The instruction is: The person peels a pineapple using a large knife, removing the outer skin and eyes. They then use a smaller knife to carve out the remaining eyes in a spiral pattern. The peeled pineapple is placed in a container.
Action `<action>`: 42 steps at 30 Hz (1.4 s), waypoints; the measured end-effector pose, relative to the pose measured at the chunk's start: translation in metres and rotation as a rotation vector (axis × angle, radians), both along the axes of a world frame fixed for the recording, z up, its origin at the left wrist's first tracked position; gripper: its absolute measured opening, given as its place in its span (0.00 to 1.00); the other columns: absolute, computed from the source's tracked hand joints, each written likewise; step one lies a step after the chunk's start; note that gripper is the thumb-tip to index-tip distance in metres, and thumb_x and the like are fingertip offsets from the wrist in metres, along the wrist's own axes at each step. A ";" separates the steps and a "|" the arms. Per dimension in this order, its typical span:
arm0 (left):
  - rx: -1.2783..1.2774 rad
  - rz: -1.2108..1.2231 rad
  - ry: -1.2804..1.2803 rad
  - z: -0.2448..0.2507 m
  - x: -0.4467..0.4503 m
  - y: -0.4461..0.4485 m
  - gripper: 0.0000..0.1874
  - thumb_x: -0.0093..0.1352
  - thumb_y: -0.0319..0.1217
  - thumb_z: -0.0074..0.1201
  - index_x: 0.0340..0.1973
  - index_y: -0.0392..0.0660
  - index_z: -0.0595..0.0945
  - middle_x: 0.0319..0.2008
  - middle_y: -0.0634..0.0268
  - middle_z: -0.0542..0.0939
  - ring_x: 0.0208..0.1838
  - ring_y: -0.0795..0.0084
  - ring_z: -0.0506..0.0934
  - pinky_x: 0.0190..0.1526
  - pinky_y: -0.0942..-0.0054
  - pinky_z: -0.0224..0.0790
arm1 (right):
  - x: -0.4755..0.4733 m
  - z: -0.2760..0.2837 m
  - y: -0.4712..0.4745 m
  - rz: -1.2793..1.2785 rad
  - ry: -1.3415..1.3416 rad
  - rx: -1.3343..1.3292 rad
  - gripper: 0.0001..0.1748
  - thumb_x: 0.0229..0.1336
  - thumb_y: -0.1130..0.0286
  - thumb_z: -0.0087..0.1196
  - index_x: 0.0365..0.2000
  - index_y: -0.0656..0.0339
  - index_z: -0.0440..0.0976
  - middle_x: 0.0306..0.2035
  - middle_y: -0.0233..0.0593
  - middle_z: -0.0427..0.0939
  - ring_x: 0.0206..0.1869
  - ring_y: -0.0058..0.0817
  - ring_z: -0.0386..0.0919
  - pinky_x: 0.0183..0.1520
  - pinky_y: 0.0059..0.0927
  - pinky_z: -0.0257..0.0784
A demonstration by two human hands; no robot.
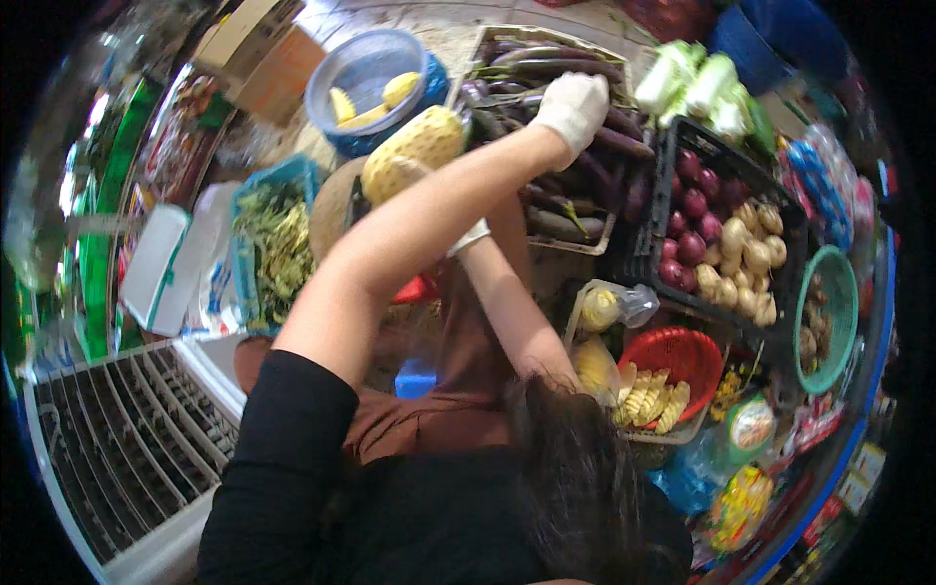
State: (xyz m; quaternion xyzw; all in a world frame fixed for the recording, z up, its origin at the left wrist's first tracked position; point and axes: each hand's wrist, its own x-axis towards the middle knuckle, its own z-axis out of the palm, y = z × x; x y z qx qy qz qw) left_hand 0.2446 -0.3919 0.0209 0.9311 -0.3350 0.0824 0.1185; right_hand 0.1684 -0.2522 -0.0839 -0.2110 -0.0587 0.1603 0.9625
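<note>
My left hand (574,110), in a whitish glove, is curled into a fist over a crate of eggplants (548,67); whether it grips anything is hidden. My left forearm crosses above the right one. Partly behind it, my right hand (472,235), also gloved, reaches to a peeled pineapple (413,150) with dark eyes in its flesh; a finger lies against the fruit, and most of the hand is covered. Beyond the pineapple stands a blue-grey basin (365,62) with cut yellow pineapple pieces (363,115).
A black crate (665,183) of red onions and ginger is at right, beside leafy cabbages (706,84). Nearer are a red basket (676,351) with carved pineapple pieces and a green basket (852,314). At left are a teal crate (245,270) of greens and a metal rack (131,446).
</note>
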 end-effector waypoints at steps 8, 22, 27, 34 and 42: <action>-0.239 0.043 -0.454 0.175 -0.049 0.280 0.12 0.63 0.27 0.53 0.41 0.36 0.81 0.33 0.53 0.82 0.41 0.67 0.82 0.43 0.71 0.75 | -0.002 0.018 -0.014 -0.015 0.193 -0.269 0.28 0.50 0.66 0.62 0.53 0.56 0.68 0.50 0.40 0.74 0.54 0.40 0.72 0.50 0.58 0.73; -1.813 0.571 0.895 0.013 -0.282 0.425 0.35 0.70 0.51 0.46 0.64 0.40 0.62 0.27 0.58 0.80 0.22 0.72 0.77 0.26 0.76 0.71 | -0.070 0.068 0.065 -0.007 0.243 -0.160 0.39 0.50 0.56 0.63 0.59 0.56 0.59 0.58 0.44 0.67 0.60 0.45 0.66 0.59 0.66 0.63; -1.781 0.782 0.790 0.014 -0.261 0.401 0.24 0.75 0.46 0.38 0.56 0.42 0.71 0.15 0.70 0.68 0.13 0.81 0.66 0.13 0.83 0.61 | -0.074 0.096 0.093 -0.043 0.265 -0.193 0.41 0.50 0.52 0.62 0.60 0.57 0.58 0.58 0.45 0.67 0.60 0.46 0.66 0.58 0.67 0.63; -1.141 0.700 0.252 0.037 -0.282 0.383 0.30 0.68 0.25 0.54 0.65 0.45 0.65 0.39 0.55 0.80 0.36 0.65 0.81 0.38 0.74 0.72 | -0.085 0.127 0.104 -0.145 0.320 -0.226 0.38 0.48 0.55 0.62 0.57 0.57 0.61 0.55 0.44 0.69 0.58 0.43 0.69 0.57 0.62 0.66; -1.018 0.578 0.417 0.059 -0.300 0.374 0.28 0.68 0.24 0.52 0.64 0.51 0.68 0.30 0.66 0.81 0.20 0.86 0.67 0.25 0.81 0.66 | -0.099 0.157 0.109 -0.203 0.325 -0.183 0.33 0.48 0.59 0.62 0.54 0.61 0.64 0.52 0.40 0.73 0.55 0.36 0.71 0.60 0.44 0.67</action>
